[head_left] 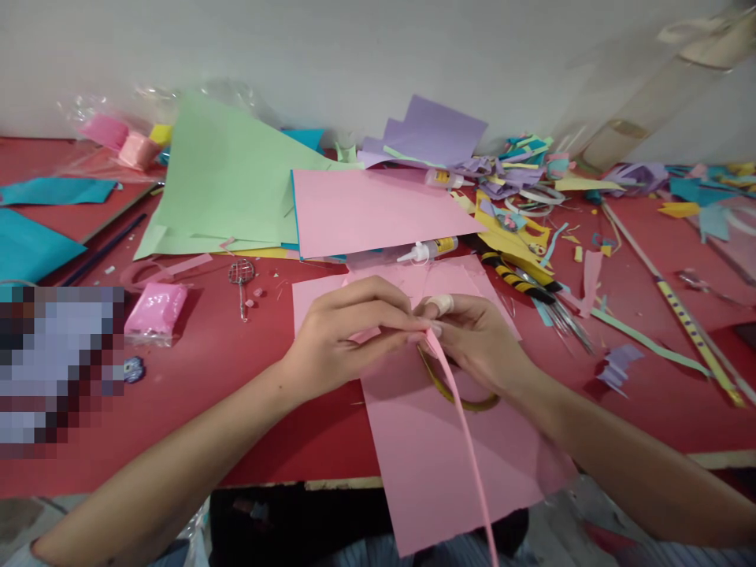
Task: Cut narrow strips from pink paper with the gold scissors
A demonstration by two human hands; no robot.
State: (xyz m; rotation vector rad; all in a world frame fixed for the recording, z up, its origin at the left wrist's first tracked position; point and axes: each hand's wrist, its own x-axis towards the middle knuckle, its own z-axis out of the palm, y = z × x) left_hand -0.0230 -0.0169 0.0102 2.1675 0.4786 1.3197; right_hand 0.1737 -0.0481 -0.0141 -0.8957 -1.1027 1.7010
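My left hand (348, 331) and my right hand (481, 335) meet over the pink paper sheet (437, 472), fingertips together. Between them they pinch the top of a narrow pink paper strip (464, 417), whose long end hangs past the table's edge. Below my right hand shows part of a gold-yellow ring (472, 406), bangle-like; the fingers cover its upper part, so I cannot tell how it is held. A pale wrap circles one finger of my right hand. Just beyond the fingers lies a small glue bottle (428, 250).
Green card (230, 173) and pink card (378, 213) lie behind my hands. Black-and-yellow handled pliers (513, 276) and paper scraps (520, 169) are to the right, with a yellow stick (697, 331). Leftward are a pink clay packet (157, 309) and a small wire whisk-like tool (242, 273).
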